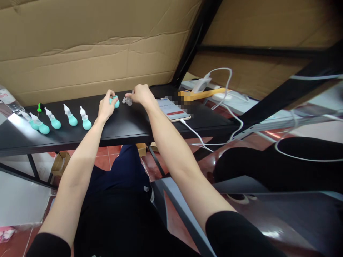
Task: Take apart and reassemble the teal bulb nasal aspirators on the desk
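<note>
Black tabletop [128,123]: hands [105,107] [142,94] partly cover teal bulb [116,103] and, apparently, clear nozzles [129,101].

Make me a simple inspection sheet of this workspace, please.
Surface: black tabletop.
Things: five teal bulbs with white nozzles, toward the left; small clear pieces near the middle.
Clutter: phone, clear bottle, small green object.
Hands: left hand holds another teal bulb; right hand is at the clear pieces, grip unclear.
Cables: white cable plugged into the phone.
Surroundings: cardboard behind, red tiled floor below.
</note>
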Demonstrator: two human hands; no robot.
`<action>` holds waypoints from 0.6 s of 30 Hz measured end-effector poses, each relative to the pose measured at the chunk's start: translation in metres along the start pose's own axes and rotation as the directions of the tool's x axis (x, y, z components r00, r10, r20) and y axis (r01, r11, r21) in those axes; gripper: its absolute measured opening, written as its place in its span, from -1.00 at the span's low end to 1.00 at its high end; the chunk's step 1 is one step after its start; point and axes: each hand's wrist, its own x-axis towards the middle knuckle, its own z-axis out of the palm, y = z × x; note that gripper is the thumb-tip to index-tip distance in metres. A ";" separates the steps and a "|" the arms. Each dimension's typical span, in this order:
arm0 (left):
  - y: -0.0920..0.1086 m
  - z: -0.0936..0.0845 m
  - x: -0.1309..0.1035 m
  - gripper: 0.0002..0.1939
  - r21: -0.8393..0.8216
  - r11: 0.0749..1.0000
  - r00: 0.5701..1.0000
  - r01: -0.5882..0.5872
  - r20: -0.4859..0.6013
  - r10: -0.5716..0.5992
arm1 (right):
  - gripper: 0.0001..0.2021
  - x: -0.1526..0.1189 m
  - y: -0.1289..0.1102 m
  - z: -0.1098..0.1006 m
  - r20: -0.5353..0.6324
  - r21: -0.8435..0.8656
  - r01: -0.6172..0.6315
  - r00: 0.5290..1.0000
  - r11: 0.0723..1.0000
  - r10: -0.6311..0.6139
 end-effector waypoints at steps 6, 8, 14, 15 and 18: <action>-0.005 0.003 0.002 -0.90 -0.007 0.998 0.998 -0.062 -0.028 0.062 | -0.58 -0.008 -0.024 -0.006 -0.150 -0.181 -0.106 0.985 0.978 0.079; -0.006 0.002 0.003 -0.92 0.013 0.998 0.996 -0.067 -0.050 0.068 | -0.57 -0.008 -0.029 -0.007 -0.157 -0.177 -0.025 0.988 0.984 -0.003; -0.004 -0.002 0.003 -0.96 0.153 0.986 0.994 -0.072 -0.069 0.084 | -0.81 -0.007 -0.036 -0.001 0.008 -0.151 0.150 0.989 0.977 -0.151; -0.003 -0.002 0.003 -0.96 0.167 0.984 0.996 -0.059 -0.060 0.070 | -0.82 -0.008 -0.036 0.000 0.044 -0.154 0.169 0.986 0.974 -0.164; -0.002 -0.002 0.004 -0.96 0.184 0.982 0.998 -0.028 -0.052 0.038 | -0.72 -0.009 -0.035 0.002 0.151 -0.166 0.214 0.970 0.963 -0.190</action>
